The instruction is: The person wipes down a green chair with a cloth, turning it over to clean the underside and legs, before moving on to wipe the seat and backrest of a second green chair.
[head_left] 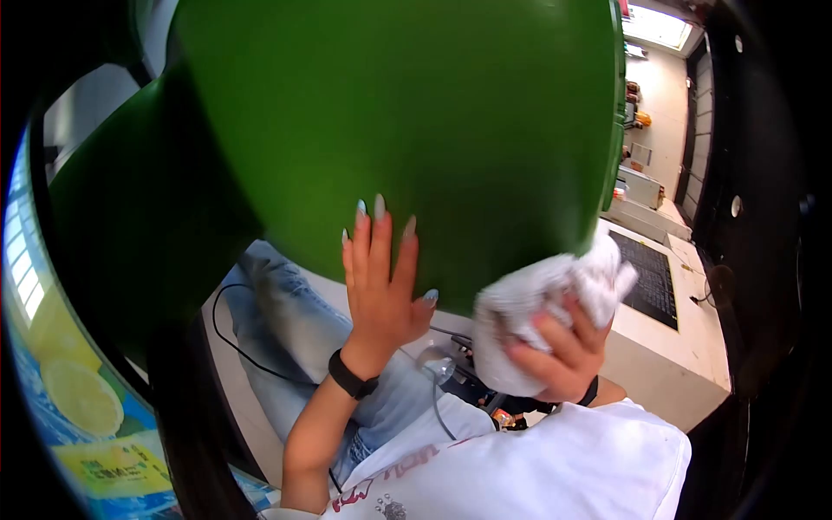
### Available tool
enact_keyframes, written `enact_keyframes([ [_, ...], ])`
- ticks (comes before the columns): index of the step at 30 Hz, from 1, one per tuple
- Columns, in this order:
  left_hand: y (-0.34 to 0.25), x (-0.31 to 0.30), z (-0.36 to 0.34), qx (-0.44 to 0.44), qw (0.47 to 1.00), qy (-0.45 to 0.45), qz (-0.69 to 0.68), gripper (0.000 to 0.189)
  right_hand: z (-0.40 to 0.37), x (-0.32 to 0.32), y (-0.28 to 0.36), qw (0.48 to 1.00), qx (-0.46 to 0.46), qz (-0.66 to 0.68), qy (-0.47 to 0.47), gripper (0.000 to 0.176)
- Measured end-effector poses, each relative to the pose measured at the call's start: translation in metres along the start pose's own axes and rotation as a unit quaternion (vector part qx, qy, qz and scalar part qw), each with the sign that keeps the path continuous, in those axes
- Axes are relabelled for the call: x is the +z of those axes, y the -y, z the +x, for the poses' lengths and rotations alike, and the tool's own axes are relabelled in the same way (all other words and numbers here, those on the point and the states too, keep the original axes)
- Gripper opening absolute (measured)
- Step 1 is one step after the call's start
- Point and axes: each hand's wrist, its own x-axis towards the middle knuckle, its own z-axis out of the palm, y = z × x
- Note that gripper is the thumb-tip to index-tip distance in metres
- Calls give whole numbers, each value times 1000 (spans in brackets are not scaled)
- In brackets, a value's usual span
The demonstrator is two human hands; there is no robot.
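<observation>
Your open left hand (381, 290) lies flat on the glossy green shell (416, 113); your right hand (563, 351) clutches a white cloth (533, 299).

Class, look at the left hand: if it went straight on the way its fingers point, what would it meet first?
The green curved surface: the left hand seems to lie flat against it, fingers pointing up, though contact is unclear.

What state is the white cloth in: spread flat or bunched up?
Bunched up: the white cloth is wadded in the right hand, pressed against the green surface.
</observation>
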Motion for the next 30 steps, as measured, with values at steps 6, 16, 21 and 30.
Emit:
enact_keyframes([
  [6,34,-41,-69,-156,987,33,24,56,28,40,31,978,-29,-208,4,19],
  [16,94,-109,-72,-288,955,-40,64,28,44,147,94,992,-118,20,41,28],
  [21,104,-107,-88,-280,951,-9,129,16,48,82,48,960,-150,235,2,28],
  [30,26,-74,-50,-89,993,75,-16,5,31,11,-8,986,-46,138,-76,29],
])
